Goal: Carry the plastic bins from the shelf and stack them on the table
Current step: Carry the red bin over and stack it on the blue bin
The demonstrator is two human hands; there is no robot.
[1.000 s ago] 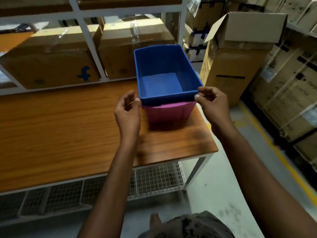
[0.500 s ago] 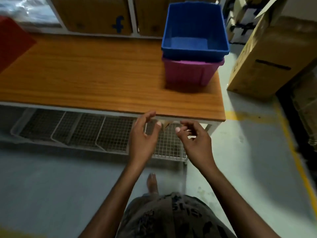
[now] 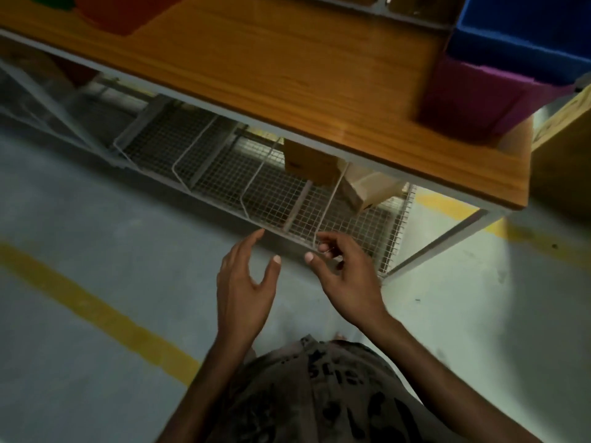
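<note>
A blue bin (image 3: 524,43) sits nested on a pink bin (image 3: 473,100) at the right end of the wooden table (image 3: 287,68), cut off by the top right corner of the view. A red bin (image 3: 128,11) shows partly at the table's top left. My left hand (image 3: 246,282) and my right hand (image 3: 345,276) hover close together over the floor in front of the table, well below the bins. Both hands hold nothing and their fingers are spread.
A wire mesh shelf (image 3: 256,183) runs under the table, with a small cardboard box (image 3: 319,167) on it. A large cardboard carton (image 3: 566,148) stands right of the table. Yellow floor lines (image 3: 96,311) cross the grey concrete floor.
My hands let go of the blue bin, left stacked on the pink one, and dropped low. My view has swung left and down, away from the table.
</note>
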